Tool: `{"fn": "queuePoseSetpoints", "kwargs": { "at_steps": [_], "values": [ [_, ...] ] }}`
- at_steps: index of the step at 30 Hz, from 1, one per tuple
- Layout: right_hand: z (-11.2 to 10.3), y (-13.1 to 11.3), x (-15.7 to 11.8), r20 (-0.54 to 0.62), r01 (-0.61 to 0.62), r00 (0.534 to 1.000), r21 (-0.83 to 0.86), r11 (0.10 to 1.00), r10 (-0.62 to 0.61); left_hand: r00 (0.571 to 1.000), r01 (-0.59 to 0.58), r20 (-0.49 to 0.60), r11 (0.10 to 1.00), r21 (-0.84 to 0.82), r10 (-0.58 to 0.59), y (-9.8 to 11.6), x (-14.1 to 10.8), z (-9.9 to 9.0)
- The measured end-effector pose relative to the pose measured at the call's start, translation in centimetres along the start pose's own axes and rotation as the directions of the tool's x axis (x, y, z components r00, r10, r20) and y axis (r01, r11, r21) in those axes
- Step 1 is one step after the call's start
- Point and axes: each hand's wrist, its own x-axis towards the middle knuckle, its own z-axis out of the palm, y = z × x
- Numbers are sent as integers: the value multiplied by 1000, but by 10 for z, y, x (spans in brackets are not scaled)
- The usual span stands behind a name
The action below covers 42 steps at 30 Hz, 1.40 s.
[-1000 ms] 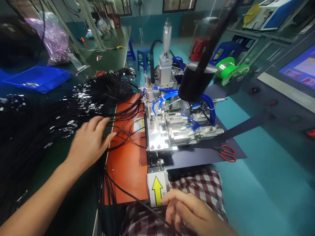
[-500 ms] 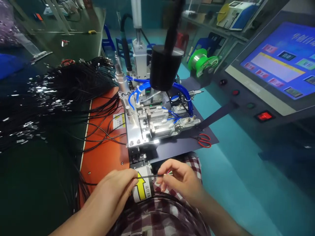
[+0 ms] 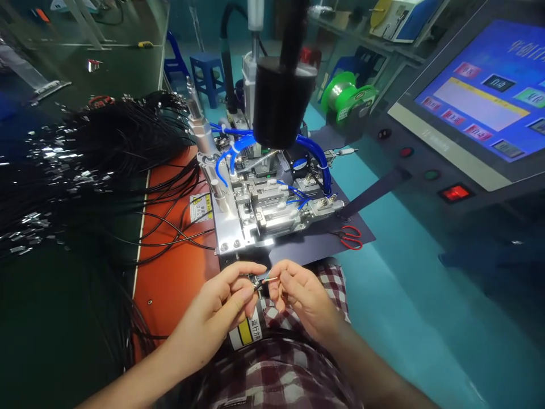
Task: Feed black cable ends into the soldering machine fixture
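Cable [image 3: 258, 286] is between the two hands of a seated person, just above the lap and close to the near edge of the machine [image 3: 276, 210]. Its end is stripped, and from it come a few thin wires [image 3: 269, 279], which point to the right. The left hand [image 3: 232, 298] is half closed: thumb and bent fingers have hold of the cable near its end, while the forefinger stretches out above it, almost straight. The right hand [image 3: 297, 288] is curled, with thumb and forefinger pinching at the tips of the wires; the other fingers are loosely bent.

Below the hands I see a label [image 3: 246, 334] with a yellow shape, partly covered by the left hand, and near it the checked cloth [image 3: 285, 372] on the lap. To the left lies an orange board [image 3: 170, 278], crossed by several black cables, and farther left is a big heap [image 3: 123, 130] of the same, with shiny ends. The machine carries blue tubes [image 3: 315, 156], and a black lamp [image 3: 283, 105] hangs over it. On the right side of its dark base lie scissors [image 3: 352, 237] with red handles. A green spool [image 3: 340, 96] is at the far side, and a lit screen [image 3: 481, 96] stands at the right.
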Motion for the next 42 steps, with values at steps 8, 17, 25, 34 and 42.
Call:
{"fn": "queuePoseSetpoints", "kwargs": {
  "at_steps": [8,17,25,34,42],
  "values": [
    [7,10,8,65,-61,997,152,986,52,992,110,71,983,-147,-100,2,-1,-5],
    [3,15,11,166,-211,969,167,963,183,962,180,242,960,-214,-126,1,-1,-15],
    [26,27,-2,-90,39,995,32,999,-36,999,37,-36,999,0,-37,-2,-2,-4],
    [33,18,-6,-112,-14,994,-174,985,-6,984,58,-163,991,-120,-77,2,-1,1],
    [30,13,-2,-79,-11,997,-231,973,-7,974,195,-56,934,-300,-221,1,-2,-2]
  ]
}}
